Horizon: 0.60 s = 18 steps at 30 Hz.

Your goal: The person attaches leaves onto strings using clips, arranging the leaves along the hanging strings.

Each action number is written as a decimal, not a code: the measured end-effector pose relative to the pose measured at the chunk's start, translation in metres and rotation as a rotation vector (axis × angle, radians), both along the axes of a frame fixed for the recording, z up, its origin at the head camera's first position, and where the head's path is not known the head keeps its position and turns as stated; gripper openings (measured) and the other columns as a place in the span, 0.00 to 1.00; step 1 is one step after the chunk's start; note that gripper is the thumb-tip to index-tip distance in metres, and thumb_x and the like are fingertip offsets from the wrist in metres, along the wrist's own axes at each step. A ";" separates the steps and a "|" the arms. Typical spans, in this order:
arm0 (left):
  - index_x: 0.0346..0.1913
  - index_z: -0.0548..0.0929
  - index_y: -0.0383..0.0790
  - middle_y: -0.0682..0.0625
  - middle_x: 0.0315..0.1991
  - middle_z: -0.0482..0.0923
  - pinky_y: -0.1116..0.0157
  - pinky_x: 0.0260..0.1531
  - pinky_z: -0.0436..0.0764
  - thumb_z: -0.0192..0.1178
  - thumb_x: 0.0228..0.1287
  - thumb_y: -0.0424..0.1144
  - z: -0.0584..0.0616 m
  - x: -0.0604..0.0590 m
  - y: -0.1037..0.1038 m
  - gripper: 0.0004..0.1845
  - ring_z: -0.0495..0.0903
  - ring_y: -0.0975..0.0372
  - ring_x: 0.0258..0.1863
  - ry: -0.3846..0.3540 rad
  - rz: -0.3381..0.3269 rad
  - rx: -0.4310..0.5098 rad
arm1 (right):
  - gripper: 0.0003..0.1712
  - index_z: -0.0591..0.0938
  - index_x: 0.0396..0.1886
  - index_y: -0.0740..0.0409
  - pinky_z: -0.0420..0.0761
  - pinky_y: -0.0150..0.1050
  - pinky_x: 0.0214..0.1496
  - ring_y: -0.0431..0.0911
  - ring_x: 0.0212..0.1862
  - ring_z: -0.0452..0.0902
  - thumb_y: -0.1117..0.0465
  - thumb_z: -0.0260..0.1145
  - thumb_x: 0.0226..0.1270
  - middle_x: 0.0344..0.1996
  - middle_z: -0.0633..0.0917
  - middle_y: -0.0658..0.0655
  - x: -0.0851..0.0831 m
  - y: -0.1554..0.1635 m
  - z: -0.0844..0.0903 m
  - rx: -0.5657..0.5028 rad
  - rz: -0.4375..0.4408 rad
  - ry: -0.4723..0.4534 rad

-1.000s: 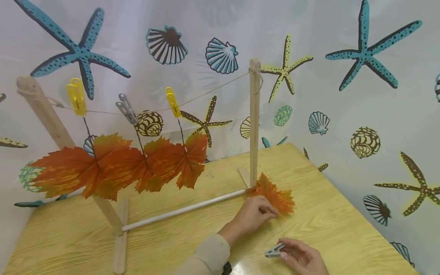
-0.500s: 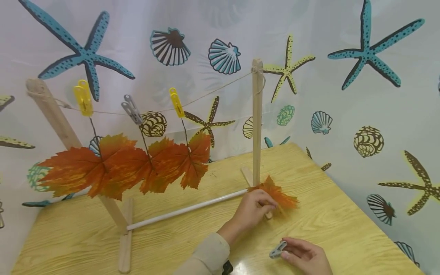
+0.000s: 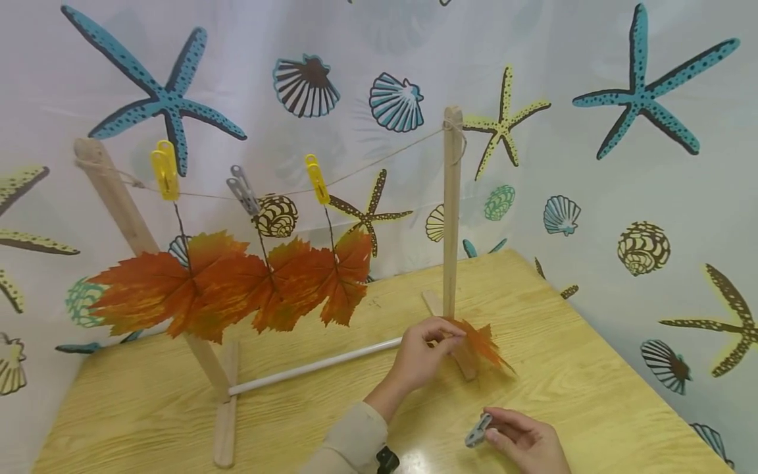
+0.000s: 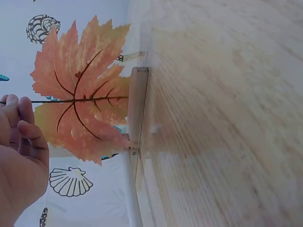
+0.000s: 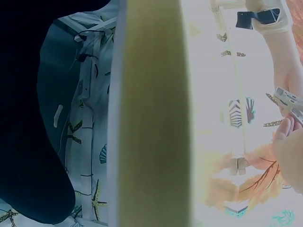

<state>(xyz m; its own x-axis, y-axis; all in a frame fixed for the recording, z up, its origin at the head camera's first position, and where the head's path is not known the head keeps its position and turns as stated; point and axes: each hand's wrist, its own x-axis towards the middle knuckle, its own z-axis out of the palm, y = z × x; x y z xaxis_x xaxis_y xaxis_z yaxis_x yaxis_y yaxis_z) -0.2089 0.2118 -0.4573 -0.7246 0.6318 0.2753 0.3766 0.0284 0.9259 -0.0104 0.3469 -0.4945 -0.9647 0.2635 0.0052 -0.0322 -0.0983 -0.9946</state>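
**Leaf and peg at a small drying line**

Left hand (image 3: 422, 352): fingers and thumb pinched on the stem of a loose orange leaf (image 3: 481, 343), holding it raised off the table (image 3: 568, 368) just in front of the right post (image 3: 452, 210). In the left wrist view the leaf (image 4: 83, 90) stands clear of the tabletop beside the post's wooden foot (image 4: 137, 106), its stem running back to the fingertips (image 4: 19, 111). A beige sleeve (image 3: 349, 441) covers the forearm.

Right hand (image 3: 524, 441): low on the table near the front edge, fingers curled round a grey peg (image 3: 477, 430), which lies just above the wood. The right wrist view shows the same peg (image 5: 289, 101) at the fingertips; much of that view is washed out.

Rack: two wooden posts, the left post (image 3: 127, 217) leaning, joined at the base by a white rod (image 3: 314, 365) and at the top by a string (image 3: 367, 166).

On the string, left to right:
- yellow peg (image 3: 164, 169), clamping a leaf stem
- grey clip (image 3: 243, 189), clamping a leaf stem
- yellow clip (image 3: 316, 178), clamping a leaf stem

Hanging leaves (image 3: 231, 283): three, orange-red, overlapping, well apart from the held leaf.

Containers: none in view.

Backdrop: white curtain (image 3: 592, 197) printed with starfish and shells, behind and to the right of the table.
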 end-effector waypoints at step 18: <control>0.48 0.85 0.38 0.44 0.50 0.82 0.69 0.32 0.81 0.60 0.71 0.35 0.004 -0.008 -0.012 0.08 0.83 0.45 0.37 -0.202 0.076 0.035 | 0.26 0.76 0.55 0.84 0.85 0.33 0.47 0.38 0.45 0.87 0.68 0.70 0.63 0.42 0.90 0.46 0.001 -0.007 0.004 -0.010 -0.040 -0.024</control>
